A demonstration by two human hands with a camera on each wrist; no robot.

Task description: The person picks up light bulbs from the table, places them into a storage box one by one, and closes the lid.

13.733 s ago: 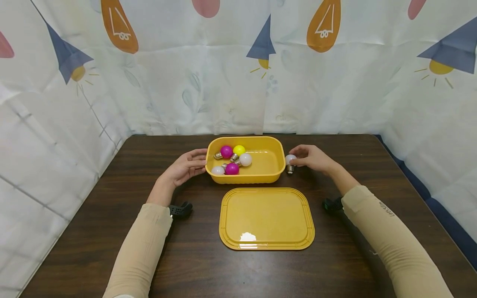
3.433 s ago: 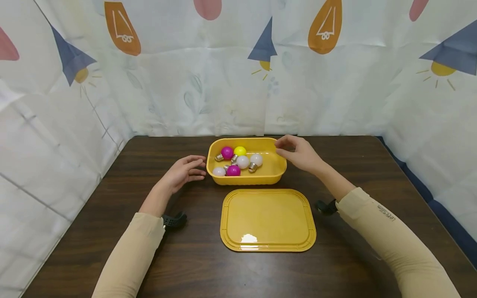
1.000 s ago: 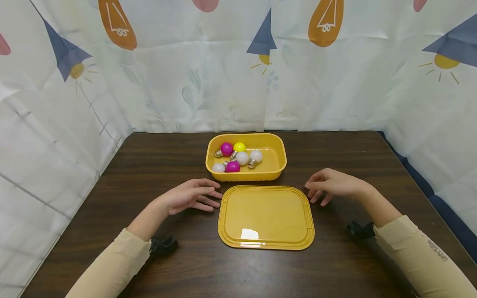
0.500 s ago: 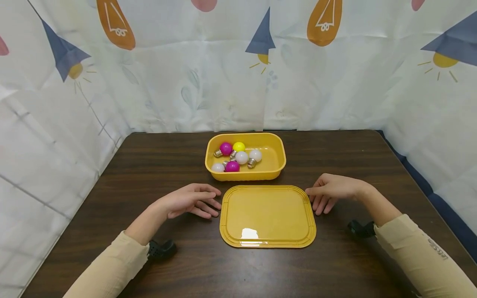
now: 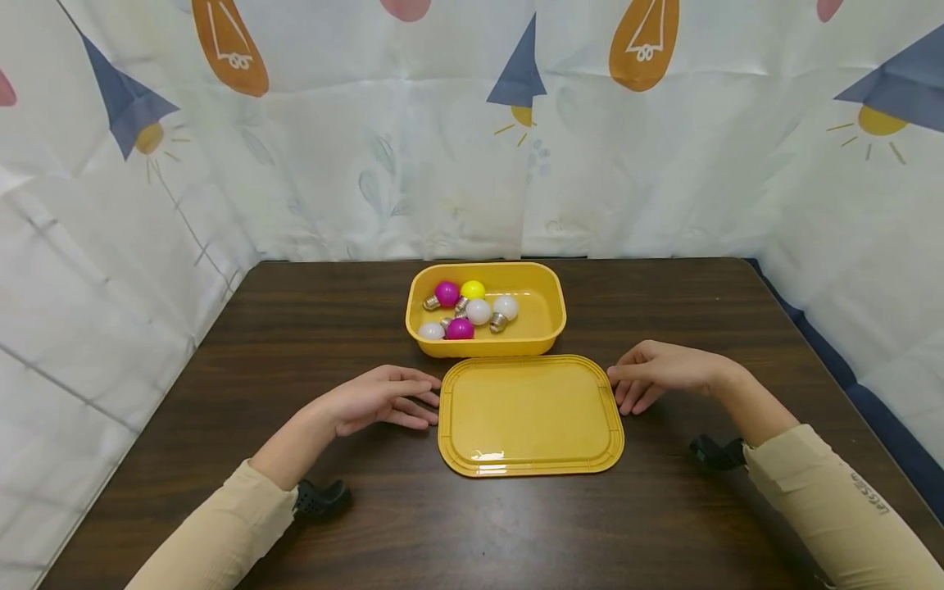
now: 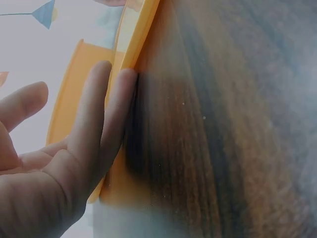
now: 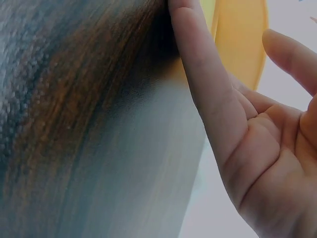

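Observation:
A flat yellow lid lies between my two hands, its far edge close to the front wall of a yellow box. My left hand touches the lid's left edge with fairly straight fingers, thumb apart; in the left wrist view the fingertips meet the lid's rim. At the right edge, my right hand touches the lid with its fingertips, fingers slightly bent. Inside the box lie several light bulbs: white ones, magenta ones and a yellow one. Whether the lid clears the tabletop is hard to tell.
The dark wooden table extends around the box and lid. Behind it hangs a white patterned curtain, which also covers both sides. Black straps sit at the wrists.
The lid has shifted away from me toward the box, and the bright reflection on it has shrunk. Earlier, the right hand held a white bulb beside the box; that bulb now lies inside.

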